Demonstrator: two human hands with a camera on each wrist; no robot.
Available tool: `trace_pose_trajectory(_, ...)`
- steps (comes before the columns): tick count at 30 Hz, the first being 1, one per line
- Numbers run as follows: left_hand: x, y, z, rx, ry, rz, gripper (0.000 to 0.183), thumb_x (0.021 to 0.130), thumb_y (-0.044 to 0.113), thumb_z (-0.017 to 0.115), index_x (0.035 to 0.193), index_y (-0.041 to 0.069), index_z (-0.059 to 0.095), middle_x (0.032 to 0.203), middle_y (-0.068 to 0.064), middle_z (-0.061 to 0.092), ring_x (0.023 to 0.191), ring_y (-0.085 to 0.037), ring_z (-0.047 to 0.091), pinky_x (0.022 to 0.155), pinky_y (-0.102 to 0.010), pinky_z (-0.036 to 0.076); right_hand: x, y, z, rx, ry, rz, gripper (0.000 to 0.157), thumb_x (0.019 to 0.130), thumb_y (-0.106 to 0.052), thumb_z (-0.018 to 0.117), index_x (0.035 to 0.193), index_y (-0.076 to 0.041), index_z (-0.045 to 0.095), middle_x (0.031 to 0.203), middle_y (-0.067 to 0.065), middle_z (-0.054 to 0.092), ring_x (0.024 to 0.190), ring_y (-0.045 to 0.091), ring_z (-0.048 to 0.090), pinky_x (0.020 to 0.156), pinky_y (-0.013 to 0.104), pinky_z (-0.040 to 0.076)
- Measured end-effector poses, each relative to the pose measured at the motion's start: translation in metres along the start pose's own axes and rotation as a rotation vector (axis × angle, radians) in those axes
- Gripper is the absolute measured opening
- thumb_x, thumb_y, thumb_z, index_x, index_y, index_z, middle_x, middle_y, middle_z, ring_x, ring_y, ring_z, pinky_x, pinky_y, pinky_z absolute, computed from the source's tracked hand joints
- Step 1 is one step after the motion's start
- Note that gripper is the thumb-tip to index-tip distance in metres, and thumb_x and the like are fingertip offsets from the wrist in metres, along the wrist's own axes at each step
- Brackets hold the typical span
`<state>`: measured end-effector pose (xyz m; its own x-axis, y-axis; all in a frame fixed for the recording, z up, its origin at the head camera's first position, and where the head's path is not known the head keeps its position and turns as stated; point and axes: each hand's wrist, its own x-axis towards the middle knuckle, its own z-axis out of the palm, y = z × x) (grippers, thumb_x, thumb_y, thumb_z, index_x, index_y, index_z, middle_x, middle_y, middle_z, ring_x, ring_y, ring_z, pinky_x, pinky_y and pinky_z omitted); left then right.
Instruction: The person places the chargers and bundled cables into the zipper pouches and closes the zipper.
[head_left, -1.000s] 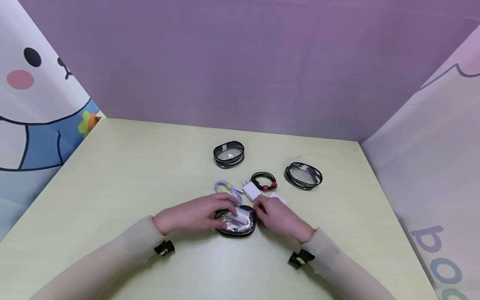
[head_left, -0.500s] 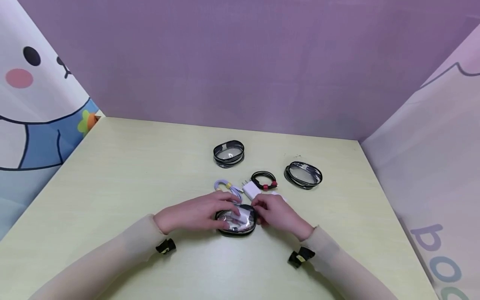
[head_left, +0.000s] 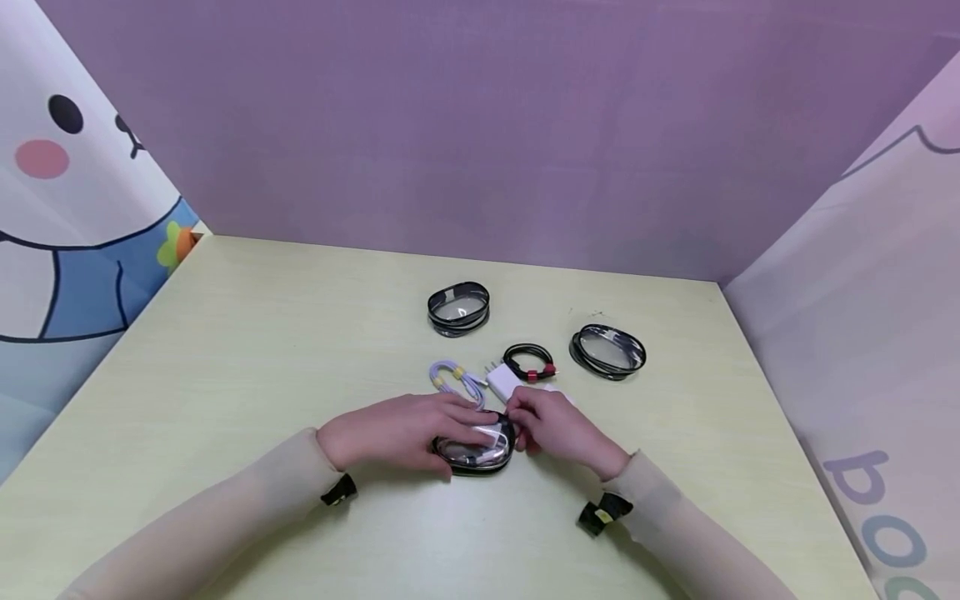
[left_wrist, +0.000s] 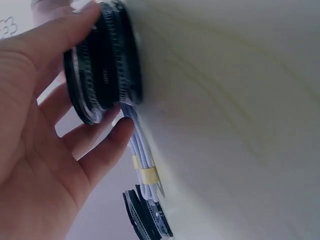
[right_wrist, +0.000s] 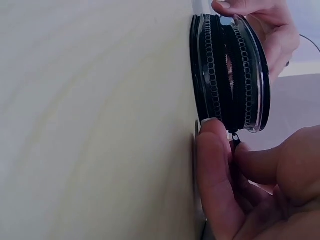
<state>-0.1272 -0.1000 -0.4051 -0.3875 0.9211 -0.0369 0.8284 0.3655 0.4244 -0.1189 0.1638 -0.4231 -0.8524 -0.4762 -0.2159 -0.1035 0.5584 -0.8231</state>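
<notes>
The clear, black-edged case (head_left: 480, 458) sat on the pale wood-grained table (head_left: 300, 333), the purple backdrop (head_left: 450, 125) beyond it and the cartoon-printed sheet (head_left: 90, 196) well off to its left. Your left hand (head_left: 405, 429) rested extended fingers across the case, while your right hand (head_left: 553, 427) pinched the zipper pull (right_wrist: 235, 142) at its right end.

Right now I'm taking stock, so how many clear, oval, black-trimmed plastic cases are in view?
3: one clear, oval, black-trimmed plastic case lies under the left hand; a second case sits farther back; a third case sits back and right.
</notes>
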Motion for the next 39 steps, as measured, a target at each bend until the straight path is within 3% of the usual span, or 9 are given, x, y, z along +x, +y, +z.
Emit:
trace_pose_trajectory(9,0.000,0.007,-0.004,0.095,-0.052,-0.022,0.063,0.089,0.038,0.074,0.147,0.033,0.050,0.156,0.014,0.037,0.140,-0.018,0.039,0.105,-0.041,0.043,-0.003,-0.001,0.000,0.025,-0.014,0.002,0.018,0.103,-0.002,0.048,0.090,-0.009,0.057,0.073,0.008,0.063,0.062,0.019,0.064,0.052,0.034,0.056)
trace_pose_trajectory(15,0.000,0.009,-0.004,0.141,-0.045,-0.022,0.065,0.089,0.039,0.073,0.149,0.033,0.048,0.156,0.014,0.036,0.140,-0.021,0.040,0.103,-0.042,0.045,-0.006,-0.001,-0.001,0.045,-0.016,0.010,0.017,0.103,-0.001,0.048,0.090,-0.007,0.057,0.075,0.008,0.065,0.065,0.020,0.066,0.054,0.034,0.057)
trace_pose_trajectory(25,0.001,0.011,-0.003,0.189,-0.032,-0.035,0.064,0.089,0.038,0.073,0.148,0.033,0.049,0.155,0.012,0.040,0.141,-0.023,0.039,0.112,-0.040,0.036,-0.014,0.000,-0.001,0.079,-0.043,0.034,0.018,0.104,0.001,0.043,0.091,-0.002,0.054,0.078,0.008,0.066,0.067,0.021,0.068,0.056,0.035,0.058)
trace_pose_trajectory(39,0.002,0.012,-0.002,0.243,-0.022,-0.032,0.063,0.089,0.036,0.075,0.146,0.032,0.051,0.154,0.010,0.041,0.140,-0.022,0.041,0.112,-0.038,0.035,-0.028,-0.002,-0.002,0.140,-0.069,0.060,0.016,0.104,0.000,0.043,0.093,-0.001,0.054,0.081,0.010,0.068,0.070,0.023,0.069,0.059,0.036,0.059)
